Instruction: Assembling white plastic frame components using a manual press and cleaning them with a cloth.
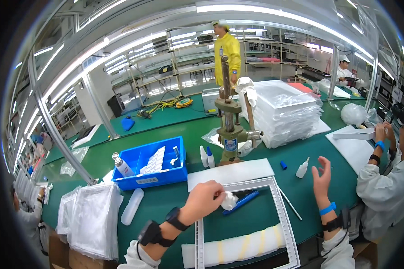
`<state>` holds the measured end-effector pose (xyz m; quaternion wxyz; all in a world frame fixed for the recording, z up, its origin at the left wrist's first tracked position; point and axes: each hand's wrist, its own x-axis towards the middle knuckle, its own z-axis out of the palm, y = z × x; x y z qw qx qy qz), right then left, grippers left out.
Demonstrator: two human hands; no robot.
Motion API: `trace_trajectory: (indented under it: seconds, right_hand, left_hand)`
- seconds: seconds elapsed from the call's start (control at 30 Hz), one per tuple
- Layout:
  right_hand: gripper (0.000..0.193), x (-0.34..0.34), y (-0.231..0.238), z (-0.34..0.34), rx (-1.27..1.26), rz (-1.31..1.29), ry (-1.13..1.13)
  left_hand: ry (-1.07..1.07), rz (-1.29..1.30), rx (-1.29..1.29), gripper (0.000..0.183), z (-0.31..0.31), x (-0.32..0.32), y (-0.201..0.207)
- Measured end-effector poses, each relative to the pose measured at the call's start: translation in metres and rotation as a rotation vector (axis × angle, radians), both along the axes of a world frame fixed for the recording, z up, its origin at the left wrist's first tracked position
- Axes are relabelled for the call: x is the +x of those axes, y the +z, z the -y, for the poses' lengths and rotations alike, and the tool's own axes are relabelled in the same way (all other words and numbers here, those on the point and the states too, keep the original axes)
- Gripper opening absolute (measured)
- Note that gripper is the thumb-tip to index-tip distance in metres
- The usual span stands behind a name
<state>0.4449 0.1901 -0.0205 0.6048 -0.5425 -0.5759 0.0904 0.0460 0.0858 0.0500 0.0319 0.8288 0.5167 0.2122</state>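
Observation:
My left hand (203, 201) is closed, pinching a crumpled white wipe (229, 201) above the opening of a white rectangular frame (280, 210). The frame rests on the green table, with a white foam strip (231, 174) at its far side and a yellow-striped foam strip (242, 246) under its near part. Inside the opening, beside the wipe, lies a blue pen (241, 203). My right hand (322, 179) is raised right of the frame, fingers apart, holding nothing. Near it stands a small white dropper bottle (302, 168), and a blue cap (283, 165) lies left of that.
A green hand press (230, 130) stands behind the frame, beside two small bottles (207, 157). At left are a blue bin (150, 179) and bagged frames (92, 219); a wrapped stack (285, 112) rises behind. A thin white rod (291, 204) lies right. A co-worker (386, 188) sits at right.

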Motion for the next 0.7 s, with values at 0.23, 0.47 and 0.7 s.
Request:
trace_trajectory:
  seconds: [0.23, 0.47, 0.7]
  right_hand:
    - [0.03, -0.092, 0.104, 0.106, -0.318, -0.06, 0.786]
    - [0.033, -0.1, 0.087, 0.104, -0.451, -0.162, 0.874]
    - [0.031, 0.002, 0.095, 0.01, 0.047, 0.024, 0.192]
  left_hand:
    - [-0.133, 0.835, -0.442, 0.012, 0.031, 0.026, 0.056]
    - [-0.21, 0.856, -0.319, 0.019, 0.049, 0.042, 0.049]
    - [0.102, 1.053, -0.24, 0.012, 0.063, -0.029, -0.016]
